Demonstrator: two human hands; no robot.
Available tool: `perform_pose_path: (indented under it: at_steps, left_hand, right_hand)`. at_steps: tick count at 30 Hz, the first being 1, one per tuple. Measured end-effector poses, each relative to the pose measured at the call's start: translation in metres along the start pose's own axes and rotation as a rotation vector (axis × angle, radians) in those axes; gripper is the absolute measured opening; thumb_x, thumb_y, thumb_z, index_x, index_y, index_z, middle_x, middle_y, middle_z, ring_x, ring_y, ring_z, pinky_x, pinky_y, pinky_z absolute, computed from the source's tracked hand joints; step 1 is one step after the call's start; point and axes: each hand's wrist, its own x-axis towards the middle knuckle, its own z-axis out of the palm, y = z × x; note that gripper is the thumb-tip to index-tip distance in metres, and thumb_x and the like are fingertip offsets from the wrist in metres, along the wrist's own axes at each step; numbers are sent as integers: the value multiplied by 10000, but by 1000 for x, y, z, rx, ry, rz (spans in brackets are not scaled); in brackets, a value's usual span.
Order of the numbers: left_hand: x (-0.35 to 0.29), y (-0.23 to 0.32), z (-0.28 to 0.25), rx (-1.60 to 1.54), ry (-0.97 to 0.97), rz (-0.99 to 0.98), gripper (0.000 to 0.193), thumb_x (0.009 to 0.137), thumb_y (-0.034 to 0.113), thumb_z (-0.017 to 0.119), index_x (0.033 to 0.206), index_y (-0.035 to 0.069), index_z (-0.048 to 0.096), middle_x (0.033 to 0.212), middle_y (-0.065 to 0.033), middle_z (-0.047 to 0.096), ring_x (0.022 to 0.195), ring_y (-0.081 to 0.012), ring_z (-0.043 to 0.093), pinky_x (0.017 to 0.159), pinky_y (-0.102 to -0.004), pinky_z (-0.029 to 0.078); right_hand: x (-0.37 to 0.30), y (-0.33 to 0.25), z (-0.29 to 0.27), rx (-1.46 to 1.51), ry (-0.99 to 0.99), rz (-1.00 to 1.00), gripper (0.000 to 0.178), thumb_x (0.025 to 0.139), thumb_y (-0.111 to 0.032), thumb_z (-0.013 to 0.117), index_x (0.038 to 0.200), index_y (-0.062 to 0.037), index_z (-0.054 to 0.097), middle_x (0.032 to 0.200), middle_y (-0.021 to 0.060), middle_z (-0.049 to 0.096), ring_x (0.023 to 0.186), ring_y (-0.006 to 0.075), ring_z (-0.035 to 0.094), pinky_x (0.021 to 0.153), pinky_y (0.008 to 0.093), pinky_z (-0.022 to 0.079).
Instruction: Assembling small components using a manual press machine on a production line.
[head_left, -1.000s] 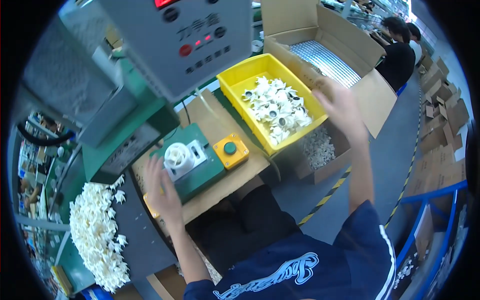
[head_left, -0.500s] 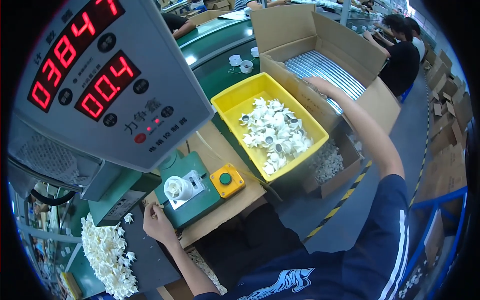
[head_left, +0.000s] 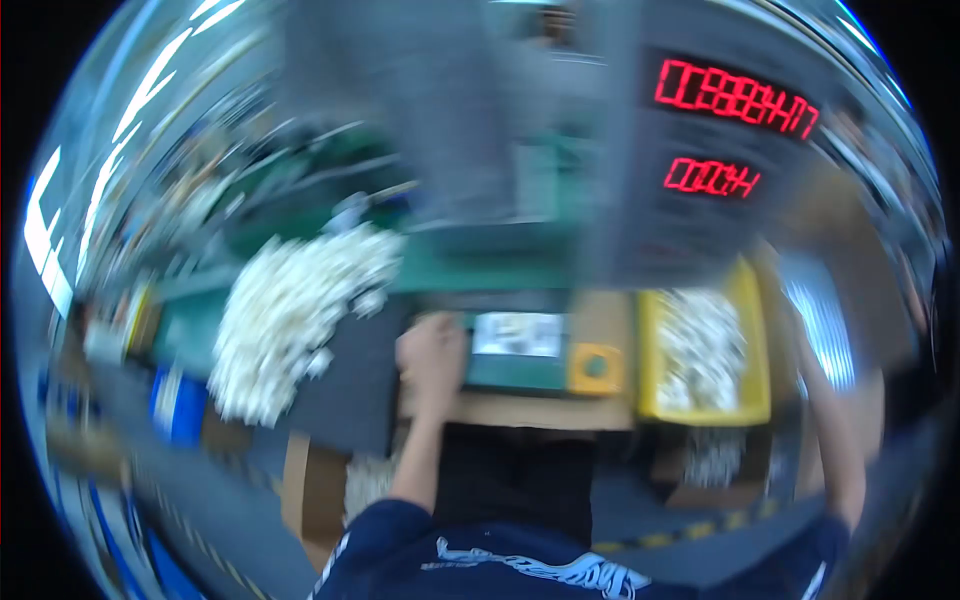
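Motion blurs the whole view. My left hand [head_left: 432, 352] is at the left edge of the green machine base [head_left: 515, 374], its fingers smeared. On the base sits a white fixture plate [head_left: 517, 345]; a pale shape on it is too blurred to make out. My right arm reaches forward past the yellow bin [head_left: 757, 375]. My right hand [head_left: 768, 262] is a smear between the bin and the box of shiny metal tubes [head_left: 822, 310], and what it touches is hidden by blur. White plastic parts [head_left: 700, 350] fill the bin.
A big heap of white parts [head_left: 290, 320] covers the dark mat to the left. A grey controller [head_left: 690, 230] with red digits hangs at upper right. A yellow button box [head_left: 594, 368] stands beside the base. Cardboard boxes [head_left: 310, 490] stand below the table.
The view has swung left, so the machine is now central and the heap shows fully. My left hand stays beside the base, my right near the tube box.
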Motion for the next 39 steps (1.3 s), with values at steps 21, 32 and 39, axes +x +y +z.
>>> perform_pose_path:
  at_steps: [21, 32, 39]
  left_hand:
    - [-5, -14, 12, -70, 236, 59, 107, 802, 116, 620, 723, 47, 638, 698, -118, 635, 723, -294, 617, 746, -408, 460]
    - [-8, -20, 12, -71, 245, 65, 111, 809, 123, 610, 741, 43, 646, 714, -113, 638, 739, -290, 615, 760, -406, 456]
    - [-12, -19, 12, -100, 264, 74, 100, 808, 118, 609, 755, 39, 639, 711, -116, 630, 734, -294, 609, 758, -411, 454]
  right_hand:
    - [57, -9, -110, -835, 286, -170, 668, 1022, -511, 328, 1510, -57, 283, 1525, 168, 314, 1374, 323, 335, 1127, 435, 302]
    - [20, -30, -7, -1215, 166, -308, 646, 1036, -480, 293, 1536, -80, 205, 1555, 151, 279, 1413, 316, 283, 1155, 422, 261]
    - [24, -26, 36, -1726, 350, -399, 657, 1031, -499, 277, 1541, -94, 189, 1565, 144, 262, 1426, 308, 267, 1164, 413, 248]
